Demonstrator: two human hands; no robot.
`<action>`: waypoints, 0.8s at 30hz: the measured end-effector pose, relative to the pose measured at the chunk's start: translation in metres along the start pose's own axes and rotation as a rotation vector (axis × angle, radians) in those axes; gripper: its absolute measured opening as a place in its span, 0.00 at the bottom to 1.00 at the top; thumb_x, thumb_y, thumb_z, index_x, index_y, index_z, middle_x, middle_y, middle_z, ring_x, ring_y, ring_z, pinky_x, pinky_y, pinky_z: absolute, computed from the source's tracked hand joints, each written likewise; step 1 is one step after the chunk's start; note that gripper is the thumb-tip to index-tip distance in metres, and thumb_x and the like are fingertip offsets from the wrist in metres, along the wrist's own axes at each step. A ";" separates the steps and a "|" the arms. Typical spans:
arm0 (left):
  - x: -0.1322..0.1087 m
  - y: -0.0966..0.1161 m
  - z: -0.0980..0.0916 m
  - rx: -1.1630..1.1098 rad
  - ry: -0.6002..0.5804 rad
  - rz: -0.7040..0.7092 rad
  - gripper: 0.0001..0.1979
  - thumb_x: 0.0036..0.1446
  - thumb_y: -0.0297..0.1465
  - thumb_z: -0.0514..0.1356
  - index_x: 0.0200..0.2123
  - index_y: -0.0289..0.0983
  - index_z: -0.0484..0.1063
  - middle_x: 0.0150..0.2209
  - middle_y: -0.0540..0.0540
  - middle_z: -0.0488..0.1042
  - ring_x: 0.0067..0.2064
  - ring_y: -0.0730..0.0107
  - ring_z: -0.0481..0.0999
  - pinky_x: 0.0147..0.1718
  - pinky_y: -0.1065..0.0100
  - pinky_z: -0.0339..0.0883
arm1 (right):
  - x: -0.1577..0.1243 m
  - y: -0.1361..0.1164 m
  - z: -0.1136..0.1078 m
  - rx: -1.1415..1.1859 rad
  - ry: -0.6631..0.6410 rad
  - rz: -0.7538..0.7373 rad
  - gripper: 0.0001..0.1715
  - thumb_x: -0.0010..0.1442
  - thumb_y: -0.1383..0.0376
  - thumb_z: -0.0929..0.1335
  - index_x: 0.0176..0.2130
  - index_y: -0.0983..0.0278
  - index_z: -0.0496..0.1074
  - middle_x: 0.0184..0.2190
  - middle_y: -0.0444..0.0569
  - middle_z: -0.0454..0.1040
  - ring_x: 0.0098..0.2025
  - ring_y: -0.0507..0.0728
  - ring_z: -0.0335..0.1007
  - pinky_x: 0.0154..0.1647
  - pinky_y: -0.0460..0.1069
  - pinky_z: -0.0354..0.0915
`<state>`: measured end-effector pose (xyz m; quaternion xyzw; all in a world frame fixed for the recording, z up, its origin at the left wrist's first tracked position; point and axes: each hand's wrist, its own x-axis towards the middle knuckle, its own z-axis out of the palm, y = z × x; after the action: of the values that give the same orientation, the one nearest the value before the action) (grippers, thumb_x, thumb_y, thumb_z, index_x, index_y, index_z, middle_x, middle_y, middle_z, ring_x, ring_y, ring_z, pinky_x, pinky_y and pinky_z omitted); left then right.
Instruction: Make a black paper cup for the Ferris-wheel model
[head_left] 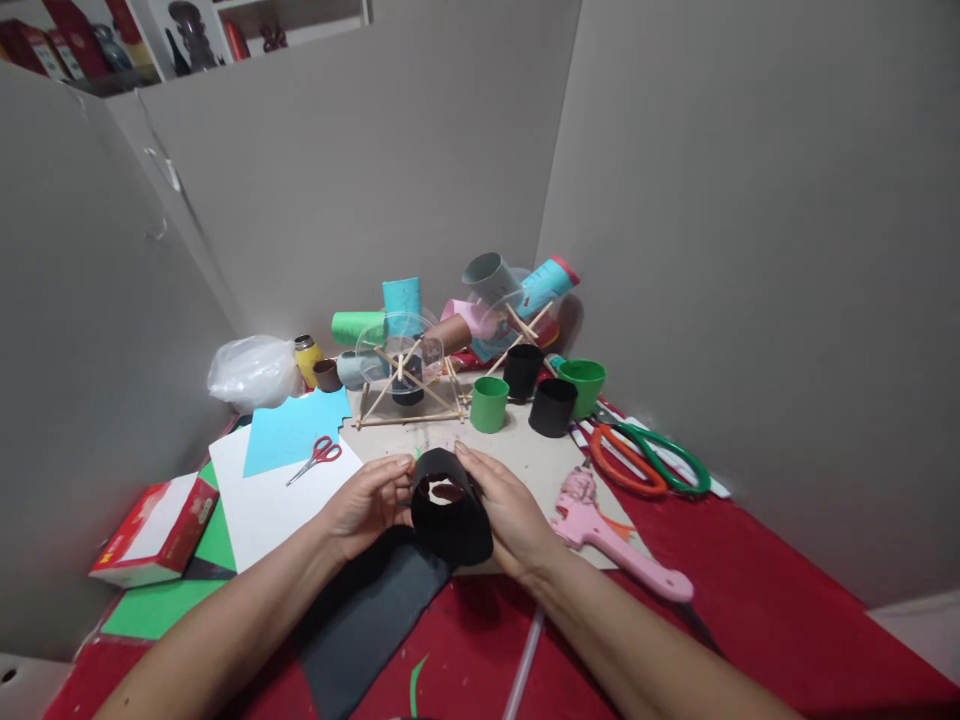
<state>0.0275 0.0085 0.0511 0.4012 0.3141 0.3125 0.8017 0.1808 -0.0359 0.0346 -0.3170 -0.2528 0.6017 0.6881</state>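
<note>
Between my hands is a black paper tube [452, 535], tilted so that I look into its open end; a ragged, light gap shows inside. My right hand [506, 510] wraps around its right side, thumb at the top rim. My left hand [375, 500] closes on the left edge with bent fingers. Under the tube and my left forearm lies a dark grey sheet [375, 620]. Just beyond my hands stand a green paper cup [489, 405] and two black paper cups [553, 408] [523, 372].
A pink glue gun [615, 550] and large scissors [637, 465] lie right. Behind stand wheel models of sticks and transparent discs [401, 365] with coloured tubes. Leftward are small red scissors [319, 455], blue paper [292, 435], a red box [161, 530] and a plastic bag [255, 370].
</note>
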 end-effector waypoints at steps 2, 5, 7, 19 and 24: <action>0.000 0.001 -0.001 -0.018 -0.014 0.003 0.13 0.47 0.37 0.72 0.31 0.35 0.77 0.30 0.48 0.78 0.31 0.74 0.76 0.33 0.74 0.68 | 0.001 0.001 -0.001 -0.013 -0.016 -0.007 0.14 0.47 0.53 0.78 0.31 0.59 0.80 0.30 0.43 0.80 0.34 0.55 0.74 0.37 0.48 0.68; 0.000 0.001 -0.002 -0.022 -0.035 0.002 0.11 0.48 0.36 0.71 0.31 0.35 0.77 0.29 0.48 0.78 0.31 0.73 0.76 0.32 0.74 0.69 | 0.000 0.001 -0.001 -0.038 -0.046 -0.022 0.14 0.48 0.53 0.77 0.31 0.59 0.80 0.28 0.42 0.79 0.33 0.54 0.73 0.37 0.47 0.67; -0.001 0.001 -0.003 -0.012 -0.052 -0.003 0.11 0.49 0.36 0.70 0.33 0.36 0.78 0.30 0.47 0.78 0.31 0.71 0.77 0.31 0.73 0.69 | 0.000 0.000 0.000 -0.064 -0.070 -0.027 0.14 0.49 0.52 0.76 0.29 0.60 0.79 0.27 0.42 0.78 0.32 0.54 0.72 0.36 0.47 0.67; 0.000 0.006 -0.001 0.007 -0.017 0.013 0.15 0.43 0.34 0.73 0.32 0.34 0.76 0.26 0.50 0.75 0.26 0.76 0.74 0.26 0.75 0.71 | -0.004 -0.010 0.002 -0.432 -0.108 -0.137 0.18 0.57 0.48 0.69 0.35 0.60 0.75 0.31 0.43 0.77 0.35 0.55 0.71 0.36 0.48 0.65; 0.010 0.015 -0.013 -0.123 0.090 0.087 0.13 0.43 0.27 0.72 0.33 0.34 0.75 0.30 0.50 0.77 0.28 0.74 0.76 0.22 0.75 0.72 | -0.027 -0.056 -0.022 -0.732 -0.050 -0.270 0.20 0.55 0.55 0.72 0.46 0.59 0.74 0.48 0.49 0.75 0.50 0.61 0.69 0.53 0.55 0.61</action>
<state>0.0197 0.0297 0.0550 0.3502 0.3123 0.3835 0.7955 0.2301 -0.0701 0.0622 -0.4904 -0.5069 0.3836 0.5962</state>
